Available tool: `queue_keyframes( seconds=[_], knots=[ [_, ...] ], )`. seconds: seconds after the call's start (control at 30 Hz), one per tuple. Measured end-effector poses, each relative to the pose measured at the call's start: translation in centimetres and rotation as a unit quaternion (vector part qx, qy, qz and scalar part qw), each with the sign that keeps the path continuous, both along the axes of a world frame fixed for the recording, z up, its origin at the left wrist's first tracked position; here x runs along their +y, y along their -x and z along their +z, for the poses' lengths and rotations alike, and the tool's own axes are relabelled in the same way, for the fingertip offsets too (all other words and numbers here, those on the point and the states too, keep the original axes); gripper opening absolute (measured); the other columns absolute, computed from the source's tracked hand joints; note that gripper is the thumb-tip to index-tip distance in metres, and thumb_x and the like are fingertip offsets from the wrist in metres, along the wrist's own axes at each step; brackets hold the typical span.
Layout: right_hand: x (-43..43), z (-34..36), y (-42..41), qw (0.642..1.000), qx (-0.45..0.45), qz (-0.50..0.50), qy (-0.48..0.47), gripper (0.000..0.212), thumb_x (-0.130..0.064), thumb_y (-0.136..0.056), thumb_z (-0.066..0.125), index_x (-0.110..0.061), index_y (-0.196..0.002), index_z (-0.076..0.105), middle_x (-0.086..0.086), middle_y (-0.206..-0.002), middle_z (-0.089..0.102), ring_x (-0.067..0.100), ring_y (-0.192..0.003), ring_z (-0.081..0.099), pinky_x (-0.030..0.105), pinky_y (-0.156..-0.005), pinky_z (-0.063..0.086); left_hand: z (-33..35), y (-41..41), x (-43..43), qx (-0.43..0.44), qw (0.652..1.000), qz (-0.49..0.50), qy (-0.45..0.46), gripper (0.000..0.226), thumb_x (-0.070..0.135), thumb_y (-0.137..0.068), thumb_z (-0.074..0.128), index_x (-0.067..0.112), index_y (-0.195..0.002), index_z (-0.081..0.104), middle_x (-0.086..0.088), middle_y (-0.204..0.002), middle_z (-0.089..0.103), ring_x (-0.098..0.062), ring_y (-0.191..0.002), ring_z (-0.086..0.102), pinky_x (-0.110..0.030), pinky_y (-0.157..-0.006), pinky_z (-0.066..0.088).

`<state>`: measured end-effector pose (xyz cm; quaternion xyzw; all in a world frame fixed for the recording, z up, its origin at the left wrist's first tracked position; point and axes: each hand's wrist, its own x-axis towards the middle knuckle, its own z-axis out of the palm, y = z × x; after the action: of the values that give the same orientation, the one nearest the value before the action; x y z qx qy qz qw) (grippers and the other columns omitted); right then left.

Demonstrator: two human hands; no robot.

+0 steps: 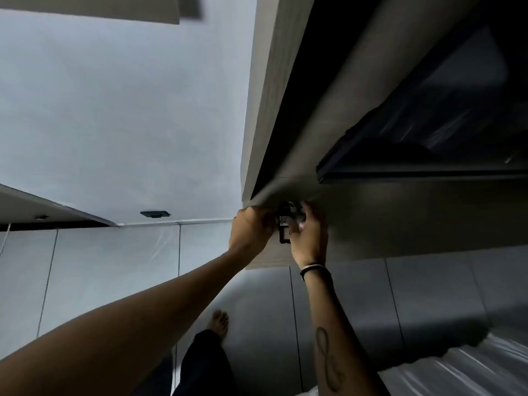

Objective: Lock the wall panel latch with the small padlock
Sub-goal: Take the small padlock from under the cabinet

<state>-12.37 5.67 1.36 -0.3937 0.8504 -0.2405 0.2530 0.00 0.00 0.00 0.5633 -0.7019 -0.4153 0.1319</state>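
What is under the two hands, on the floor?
Below the left hand and right hand, which hold the dark padlock, grey floor tiles and a bare foot show. The latch itself is covered.

Between your left hand (251,228) and right hand (310,235), the small padlock (284,227) shows a pale label with a dark mark, but it's too blurred to read. On your right forearm sits a looped, infinity-style tattoo (328,358); no words there.

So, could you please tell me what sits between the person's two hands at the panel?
In the head view, a small dark padlock sits between the left hand and the right hand, against the panel.
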Motion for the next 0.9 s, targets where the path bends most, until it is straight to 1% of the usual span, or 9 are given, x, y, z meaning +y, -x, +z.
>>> queue_keyframes(
  seconds=[0.1, 0.2, 0.27, 0.33, 0.47, 0.57, 0.67, 0.8, 0.9],
  knots=[
    [-1.5, -0.5, 0.6, 1.0, -0.02, 0.004, -0.012, 0.046, -0.021, -0.1, 0.066, -0.017, -0.145, 0.057, 0.011, -0.143, 0.058, 0.034, -0.123, 0.065, 0.047, -0.102, 0.056, -0.4, 1.1, -0.7, 0.024, 0.998, 0.046, -0.029, 0.019, 0.004, -0.098, 0.066, 0.007, -0.112, 0.079, -0.012, -0.094, 0.081, -0.024, -0.074, 0.074, -0.011, -0.053, 0.052],
    [-2.2, -0.9, 0.4, 0.998, -0.045, -0.011, -0.033, 0.032, -0.013, -0.101, 0.063, -0.019, -0.132, 0.067, 0.007, -0.13, 0.072, 0.031, -0.117, 0.07, 0.033, -0.091, 0.052, -0.2, 1.8, -1.1, 0.028, 0.993, 0.089, -0.075, 0.02, 0.006, -0.1, 0.067, 0.005, -0.116, 0.078, -0.018, -0.097, 0.081, -0.033, -0.078, 0.078, -0.044, -0.071, 0.068],
    [-2.3, -0.9, 0.2, 0.998, -0.046, -0.029, -0.032, 0.03, -0.008, -0.099, 0.063, -0.019, -0.126, 0.071, 0.006, -0.122, 0.076, 0.028, -0.113, 0.071, 0.029, -0.085, 0.049, -0.5, 1.7, -1.3, 0.035, 0.988, 0.117, -0.096, 0.017, 0.008, -0.101, 0.067, 0.007, -0.112, 0.079, -0.018, -0.093, 0.081, -0.033, -0.076, 0.079, -0.048, -0.072, 0.069],
    [-2.2, -1.3, 0.3, 0.995, -0.072, -0.058, -0.018, 0.028, -0.003, -0.096, 0.067, -0.015, -0.12, 0.074, 0.008, -0.115, 0.078, 0.027, -0.108, 0.073, 0.031, -0.086, 0.052, -0.7, 1.6, -1.4, 0.062, 0.982, 0.131, -0.122, 0.013, 0.008, -0.099, 0.07, 0.009, -0.105, 0.081, -0.017, -0.09, 0.082, -0.032, -0.071, 0.079, -0.046, -0.07, 0.069],
    [-2.0, -1.4, 0.9, 0.967, -0.22, -0.13, 0.009, 0.023, 0.007, -0.09, 0.072, 0.0, -0.112, 0.073, 0.019, -0.107, 0.076, 0.036, -0.102, 0.073, 0.047, -0.091, 0.061, -0.8, 0.6, -1.5, 0.129, 0.965, 0.145, -0.175, 0.009, 0.003, -0.095, 0.074, 0.01, -0.093, 0.08, -0.013, -0.072, 0.077, -0.028, -0.06, 0.075, -0.039, -0.063, 0.068],
    [-1.6, -0.8, 0.5, 0.934, -0.321, -0.154, 0.015, 0.018, 0.007, -0.092, 0.07, -0.003, -0.107, 0.072, 0.015, -0.099, 0.073, 0.028, -0.092, 0.07, 0.033, -0.073, 0.06, -0.6, -0.4, -1.8, 0.148, 0.958, 0.147, -0.197, 0.015, -0.001, -0.093, 0.074, 0.012, -0.088, 0.08, -0.009, -0.067, 0.074, -0.02, -0.055, 0.068, -0.027, -0.051, 0.059],
    [-1.3, 0.3, -0.8, 0.923, -0.353, -0.149, 0.014, 0.016, 0.003, -0.094, 0.069, -0.013, -0.092, 0.071, 0.006, -0.091, 0.074, 0.019, -0.083, 0.071, 0.021, -0.062, 0.06, 0.0, -2.0, -1.9, 0.147, 0.955, 0.149, -0.212, 0.02, 0.0, -0.089, 0.076, 0.017, -0.08, 0.082, -0.002, -0.072, 0.074, -0.015, -0.062, 0.066, -0.016, -0.046, 0.048],
    [-1.0, 2.0, -2.9, 0.918, -0.37, -0.143, 0.024, 0.011, -0.001, -0.095, 0.07, -0.004, -0.106, 0.072, 0.02, -0.11, 0.074, 0.026, -0.094, 0.071, 0.033, -0.078, 0.062, 1.2, -5.0, -2.2, 0.183, 0.944, 0.146, -0.232, 0.013, 0.003, -0.086, 0.079, 0.015, -0.082, 0.084, 0.001, -0.08, 0.076, -0.007, -0.069, 0.062, -0.005, -0.049, 0.04],
    [-1.1, 3.5, -5.1, 0.917, -0.378, -0.125, 0.026, 0.018, -0.001, -0.096, 0.07, 0.002, -0.113, 0.07, 0.019, -0.109, 0.075, 0.022, -0.088, 0.074, 0.028, -0.073, 0.064, 2.4, -7.9, -2.4, 0.233, 0.926, 0.144, -0.259, 0.013, 0.002, -0.085, 0.081, 0.014, -0.081, 0.082, 0.003, -0.071, 0.075, -0.007, -0.067, 0.065, -0.013, -0.061, 0.049]
  ],
)
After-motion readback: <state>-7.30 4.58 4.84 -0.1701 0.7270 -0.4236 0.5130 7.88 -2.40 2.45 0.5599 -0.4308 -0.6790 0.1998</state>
